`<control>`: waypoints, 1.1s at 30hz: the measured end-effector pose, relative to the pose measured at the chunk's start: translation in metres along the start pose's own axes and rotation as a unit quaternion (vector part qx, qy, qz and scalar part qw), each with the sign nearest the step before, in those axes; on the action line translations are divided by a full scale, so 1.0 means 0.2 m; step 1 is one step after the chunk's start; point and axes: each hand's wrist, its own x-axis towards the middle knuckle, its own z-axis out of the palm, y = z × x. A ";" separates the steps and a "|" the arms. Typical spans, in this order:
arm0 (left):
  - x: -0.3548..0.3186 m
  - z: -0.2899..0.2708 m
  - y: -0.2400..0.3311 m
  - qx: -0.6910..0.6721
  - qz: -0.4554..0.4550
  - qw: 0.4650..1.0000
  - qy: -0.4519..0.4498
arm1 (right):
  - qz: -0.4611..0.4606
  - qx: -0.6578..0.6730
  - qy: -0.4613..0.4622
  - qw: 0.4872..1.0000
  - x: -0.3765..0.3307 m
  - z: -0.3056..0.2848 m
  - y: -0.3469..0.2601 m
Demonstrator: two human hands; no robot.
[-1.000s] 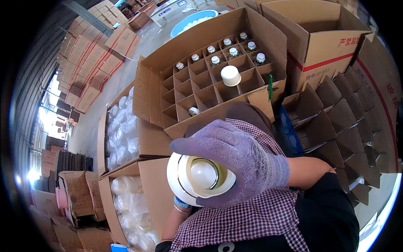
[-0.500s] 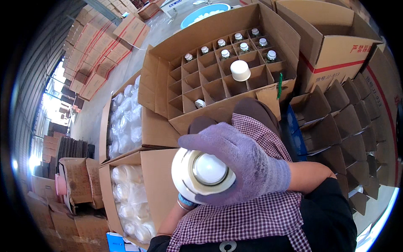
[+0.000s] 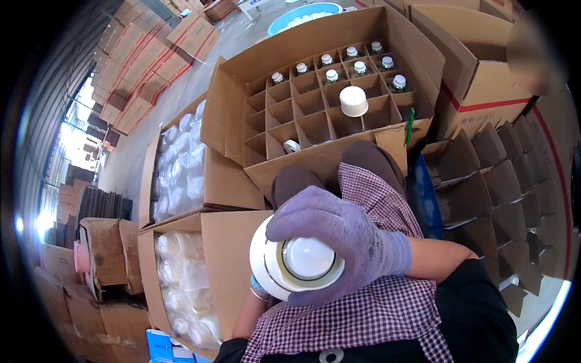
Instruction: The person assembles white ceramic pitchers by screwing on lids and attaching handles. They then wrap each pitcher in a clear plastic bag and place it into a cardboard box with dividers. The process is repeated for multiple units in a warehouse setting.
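Observation:
My right hand (image 3: 339, 242), in a grey-purple knitted glove, is closed around the upper rim of a white flask (image 3: 260, 261). Seen from above, the flask has a pale ring and a smooth white domed stopper (image 3: 307, 258) in its middle. It is held over my lap, in front of a checked apron (image 3: 339, 320). Of my left arm only the forearm and the wrist (image 3: 257, 289) with a bracelet show; the flask hides the left fingers. Ahead, a white cup-shaped cap (image 3: 353, 101) rests upside down on the dividers of an open carton (image 3: 327, 160).
Several white-capped clear bottles (image 3: 331, 77) stand in the carton's far cells; a small white ring-shaped part (image 3: 292, 146) lies in a near cell. Cartons of plastic-wrapped white pieces (image 3: 181, 254) stand left. Cardboard dividers (image 3: 460, 199) are at right, and a blue tub (image 3: 305, 18) is behind.
My right hand's grip has shifted on the flask's rim, its fingers now curling further over the near-left edge. The whole view has moved slightly; the cap and bottles stay put.

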 end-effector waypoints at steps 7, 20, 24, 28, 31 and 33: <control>0.07 -0.15 -0.12 -0.258 -0.050 0.951 0.163 | 0.096 -0.089 0.186 0.974 -0.03 -0.01 0.26; 0.02 -0.23 -0.39 -0.539 -0.089 0.798 0.255 | 0.421 -0.606 -0.189 0.648 0.12 -0.93 1.42; 0.01 -0.26 -0.35 -0.532 -0.076 0.790 0.297 | 0.312 -0.361 -0.112 0.871 0.19 -0.73 1.15; 0.04 -0.29 -0.33 -0.523 -0.066 0.794 0.304 | 0.000 -0.185 -0.097 0.978 0.24 -0.39 0.61; 0.07 -0.30 -0.27 -0.397 -0.060 0.854 0.331 | -0.117 -0.331 -0.138 0.926 0.18 -0.26 0.51; 0.06 -0.31 -0.21 -0.296 -0.047 0.885 0.357 | 0.028 -0.313 -0.159 0.936 0.13 -0.29 0.42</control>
